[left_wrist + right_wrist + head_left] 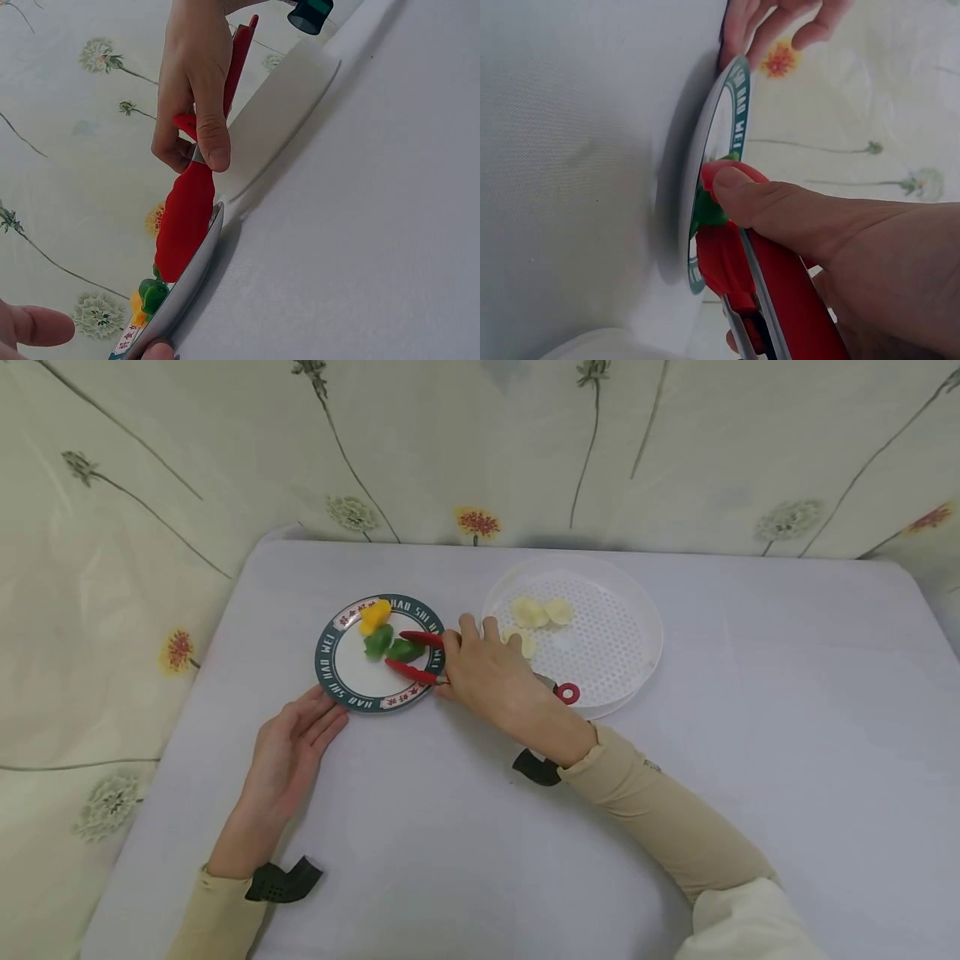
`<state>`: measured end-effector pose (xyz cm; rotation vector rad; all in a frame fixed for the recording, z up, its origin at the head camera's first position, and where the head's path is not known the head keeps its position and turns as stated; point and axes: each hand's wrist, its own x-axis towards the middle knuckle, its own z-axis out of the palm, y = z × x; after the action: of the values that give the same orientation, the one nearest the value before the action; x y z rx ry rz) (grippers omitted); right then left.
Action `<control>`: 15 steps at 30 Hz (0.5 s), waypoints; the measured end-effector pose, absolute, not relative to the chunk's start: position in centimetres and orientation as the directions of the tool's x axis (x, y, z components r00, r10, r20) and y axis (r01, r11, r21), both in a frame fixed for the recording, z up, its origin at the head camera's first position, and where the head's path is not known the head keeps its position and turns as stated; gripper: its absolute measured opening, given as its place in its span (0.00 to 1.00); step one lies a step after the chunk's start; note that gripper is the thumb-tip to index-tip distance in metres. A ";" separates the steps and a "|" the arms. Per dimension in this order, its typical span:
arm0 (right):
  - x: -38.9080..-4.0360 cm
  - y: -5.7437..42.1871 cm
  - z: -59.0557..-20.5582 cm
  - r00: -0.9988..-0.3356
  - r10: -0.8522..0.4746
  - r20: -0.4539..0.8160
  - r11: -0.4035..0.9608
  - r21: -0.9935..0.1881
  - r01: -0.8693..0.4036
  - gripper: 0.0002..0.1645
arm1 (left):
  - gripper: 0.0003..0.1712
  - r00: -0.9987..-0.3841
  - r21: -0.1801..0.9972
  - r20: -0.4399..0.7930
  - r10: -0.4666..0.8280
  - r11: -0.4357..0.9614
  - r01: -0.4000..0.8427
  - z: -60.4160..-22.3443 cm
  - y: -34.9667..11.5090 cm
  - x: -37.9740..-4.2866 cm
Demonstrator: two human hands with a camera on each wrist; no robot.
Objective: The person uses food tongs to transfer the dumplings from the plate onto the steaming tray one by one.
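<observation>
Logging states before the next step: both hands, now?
Left hand: open, touching the green-rimmed plate.
Right hand: closed, holding red tongs.

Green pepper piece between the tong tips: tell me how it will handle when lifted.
The green pepper piece is probably light, being small beside the red-tipped tongs. Its shiny skin may prove slippery. Its curved shape suggests it could rock on the plate.

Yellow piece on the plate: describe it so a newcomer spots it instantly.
On the white table, left of the round perforated tray in the head view, find the plate with a dark green lettered rim. The yellow piece sits at that plate's far rim. Its neighbours are two green pieces and red tongs; only it is yellow.
</observation>
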<state>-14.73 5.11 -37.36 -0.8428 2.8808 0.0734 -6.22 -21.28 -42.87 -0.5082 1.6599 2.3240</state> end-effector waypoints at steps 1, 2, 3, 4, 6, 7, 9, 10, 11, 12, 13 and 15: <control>-14.7 5.1 -37.4 -0.832 -0.535 -0.148 0.841 0.005 -0.542 0.43 | 0.33 -0.911 0.863 -0.413 -0.008 -0.324 -0.388 -42.9 -21.3 -6.2; -14.7 5.1 -37.3 -0.830 -0.537 -0.149 0.840 0.000 -0.543 0.42 | 0.33 -0.911 0.863 -0.413 -0.009 -0.323 -0.388 -42.9 -21.3 -6.2; -14.8 5.1 -37.3 -0.828 -0.539 -0.151 0.838 -0.005 -0.545 0.42 | 0.33 -0.910 0.862 -0.414 -0.009 -0.325 -0.388 -42.8 -21.3 -6.2; -14.8 5.2 -37.3 -0.827 -0.541 -0.153 0.838 -0.009 -0.546 0.42 | 0.33 -0.910 0.862 -0.414 -0.009 -0.326 -0.389 -42.8 -21.3 -6.2; -14.8 5.2 -37.3 -0.825 -0.542 -0.159 0.837 -0.016 -0.547 0.41 | 0.33 -0.910 0.861 -0.414 -0.009 -0.330 -0.388 -42.8 -21.3 -6.2; -14.8 5.2 -37.2 -0.824 -0.543 -0.161 0.837 -0.021 -0.547 0.41 | 0.33 -0.910 0.860 -0.414 -0.008 -0.331 -0.389 -42.7 -21.2 -6.2; -14.8 5.2 -37.2 -0.823 -0.543 -0.169 0.837 -0.028 -0.547 0.41 | 0.33 -0.909 0.857 -0.417 -0.007 -0.336 -0.391 -42.7 -21.2 -6.2; -14.8 5.2 -37.2 -0.822 -0.543 -0.173 0.837 -0.029 -0.547 0.41 | 0.33 -0.909 0.856 -0.418 -0.007 -0.337 -0.391 -42.6 -21.2 -6.2; -14.8 5.2 -37.1 -0.821 -0.542 -0.178 0.837 -0.032 -0.546 0.41 | 0.33 -0.908 0.856 -0.419 -0.007 -0.337 -0.392 -42.6 -21.2 -6.1; -14.8 5.2 -37.1 -0.821 -0.541 -0.182 0.838 -0.037 -0.544 0.40 | 0.33 -0.908 0.856 -0.419 -0.008 -0.337 -0.392 -42.6 -21.2 -6.1; -14.8 5.2 -37.1 -0.820 -0.541 -0.186 0.838 -0.041 -0.544 0.40 | 0.33 -0.908 0.856 -0.420 -0.009 -0.335 -0.393 -42.6 -21.2 -6.1; -14.8 5.3 -36.9 -0.818 -0.542 -0.192 0.838 -0.047 -0.544 0.40 | 0.33 -0.907 0.857 -0.420 -0.012 -0.335 -0.392 -42.6 -21.2 -6.1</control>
<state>-14.80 5.27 -36.94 -0.8417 2.8204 0.0151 -6.11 -21.18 -42.60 -0.5232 1.6491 2.3304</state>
